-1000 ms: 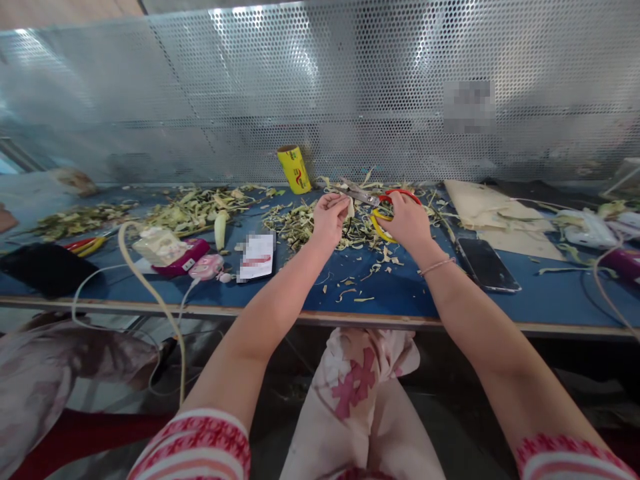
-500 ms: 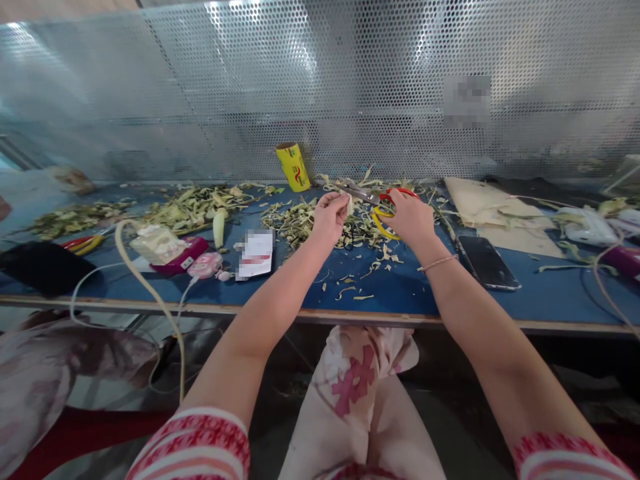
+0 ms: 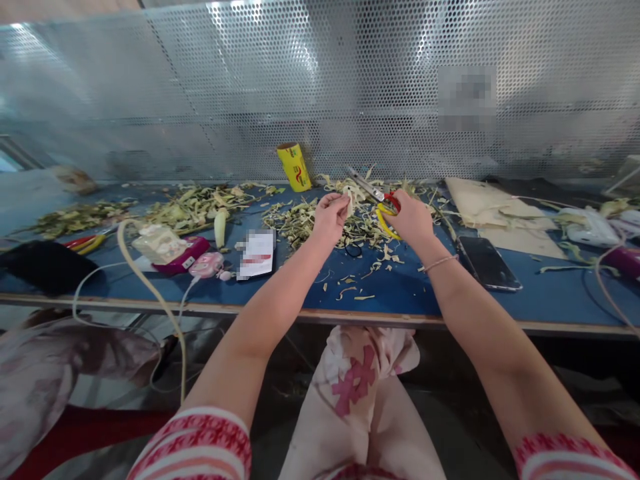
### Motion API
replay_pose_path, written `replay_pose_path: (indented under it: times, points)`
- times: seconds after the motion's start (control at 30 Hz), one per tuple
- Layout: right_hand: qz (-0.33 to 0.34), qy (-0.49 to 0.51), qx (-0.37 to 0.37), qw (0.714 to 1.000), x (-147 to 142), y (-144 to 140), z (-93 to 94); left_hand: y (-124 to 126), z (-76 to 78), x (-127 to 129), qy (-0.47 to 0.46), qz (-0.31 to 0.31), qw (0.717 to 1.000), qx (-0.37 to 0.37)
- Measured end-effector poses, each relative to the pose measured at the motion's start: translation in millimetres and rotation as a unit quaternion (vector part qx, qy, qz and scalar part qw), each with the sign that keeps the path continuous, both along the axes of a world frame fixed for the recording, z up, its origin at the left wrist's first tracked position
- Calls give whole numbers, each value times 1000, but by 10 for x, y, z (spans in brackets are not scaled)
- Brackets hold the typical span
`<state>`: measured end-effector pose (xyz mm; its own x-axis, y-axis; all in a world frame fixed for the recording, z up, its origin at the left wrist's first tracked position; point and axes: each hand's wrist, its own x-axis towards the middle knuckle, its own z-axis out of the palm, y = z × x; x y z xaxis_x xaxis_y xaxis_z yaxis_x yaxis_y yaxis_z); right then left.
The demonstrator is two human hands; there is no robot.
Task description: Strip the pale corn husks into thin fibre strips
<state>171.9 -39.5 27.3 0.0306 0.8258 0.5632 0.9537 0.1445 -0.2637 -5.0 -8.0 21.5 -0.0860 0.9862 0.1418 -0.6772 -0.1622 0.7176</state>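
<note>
My left hand (image 3: 331, 215) pinches a small pale plant piece (image 3: 350, 202) above the blue table. In my right hand (image 3: 411, 219) are scissors (image 3: 369, 187) with one red and one yellow handle loop. Their blades point up and to the left, just beyond the pale piece and apart from it, and look nearly closed. Under both hands spreads a heap of pale green and brown plant clippings (image 3: 300, 223), with a thin dark loop (image 3: 353, 250) at its front.
A yellow tube (image 3: 294, 167) stands against the perforated metal panel (image 3: 340, 87). Left lie a phone with a white label (image 3: 257, 255), a pink device (image 3: 206, 265), cables and more clippings (image 3: 200, 207). At right are a dark phone (image 3: 489, 263) and cardboard (image 3: 480, 207). Someone's clothed leg (image 3: 65, 367) shows lower left.
The scissors have swung so that their blades point more upward, away from the pale piece. My left hand stays nearly still with the piece in its fingers.
</note>
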Motion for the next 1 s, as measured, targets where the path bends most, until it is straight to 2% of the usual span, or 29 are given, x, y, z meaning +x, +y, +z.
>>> replay_pose_path:
  times: [0.17, 0.33, 0.4, 0.47, 0.53, 0.6, 0.63, 0.7, 0.87, 0.93, 1.0]
  points:
    - [-47, 69, -41, 996, 118, 89, -7, 60, -35, -30, 21, 5, 1000, -2]
    - [-109, -8, -153, 982, 300, 143, -95, 137, -78, -66, 69, -43, 997, 15]
    - [-113, -41, -145, 982, 332, 154, -128, 129, -76, -56, 78, -65, 994, 26]
    - [-74, -45, -74, 993, 315, 158, -127, 91, -67, -33, 92, -82, 992, 38]
    - [12, -12, -9, 1000, 246, 151, -97, 41, -62, -4, 117, -92, 988, 52]
    - [120, 49, -16, 991, 135, 135, -67, 2, -73, 21, 151, -94, 981, 74]
    - [178, 82, -45, 980, 71, 128, -63, -9, -86, 30, 173, -94, 976, 88]
    - [237, 163, -80, 954, -57, 124, -89, -17, -118, 42, 219, -86, 964, 121]
    - [280, 413, -87, 862, -234, 186, -227, -32, -163, 48, 313, -68, 928, 189]
    - [281, 479, -75, 828, -236, 201, -240, -46, -164, 56, 329, -72, 920, 199]
    - [287, 508, -65, 809, -220, 198, -223, -53, -170, 73, 326, -76, 922, 196]
